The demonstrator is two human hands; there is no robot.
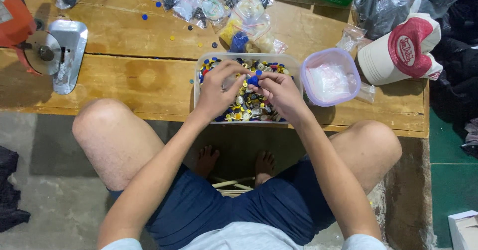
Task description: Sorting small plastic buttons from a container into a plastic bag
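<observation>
A clear plastic tub (295, 65) full of small blue, yellow and white buttons stands at the front edge of a wooden table (129, 76). Both my hands hover over it. My left hand (218, 85) and my right hand (279, 92) meet above the tub's middle, fingertips pinching small blue buttons (254, 80) between them. Which hand holds which piece is hard to tell.
A round purple-rimmed container (329, 77) holding clear bags stands right of the tub. A red-and-white cap (403, 48) lies further right. Clear bags of buttons (219, 6) and loose buttons lie behind. An orange machine with a metal disc (47, 51) sits at the left.
</observation>
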